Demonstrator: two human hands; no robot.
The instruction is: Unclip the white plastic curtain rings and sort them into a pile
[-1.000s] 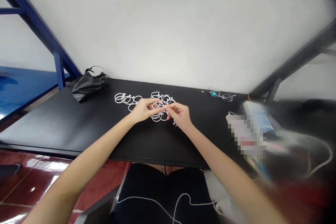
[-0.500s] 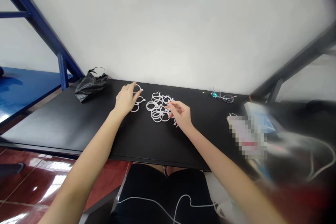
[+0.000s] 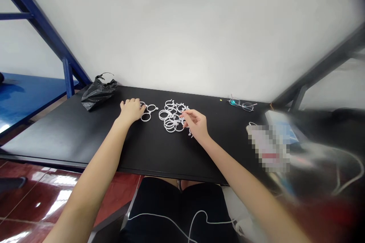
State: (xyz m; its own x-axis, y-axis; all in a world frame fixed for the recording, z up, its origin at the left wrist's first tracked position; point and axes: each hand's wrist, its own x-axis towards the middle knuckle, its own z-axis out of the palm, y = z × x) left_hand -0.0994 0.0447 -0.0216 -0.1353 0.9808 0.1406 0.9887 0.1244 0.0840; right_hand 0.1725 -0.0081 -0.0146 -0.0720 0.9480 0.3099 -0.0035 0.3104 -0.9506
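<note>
Several thin white plastic rings with small knobs lie on the black table, some of them joined or overlapping. My left hand rests palm down over the small left-hand group of white rings, its fingers apart. One ring of this group is partly covered by that hand. At the right edge of the larger tangled pile of white rings is my right hand. Its fingers are curled, thumb and forefinger close together at the rings. What lies between its fingertips is too small to make out.
A crumpled black plastic bag sits at the back left. Eyeglasses lie near the wall at the right. A blurred-out packet and other boxes are on the right. A white cable crosses my lap.
My left hand has moved left and a little nearer to me, and its fingers have spread. The ring it held has come down among the left group. My right hand has stayed in place.
</note>
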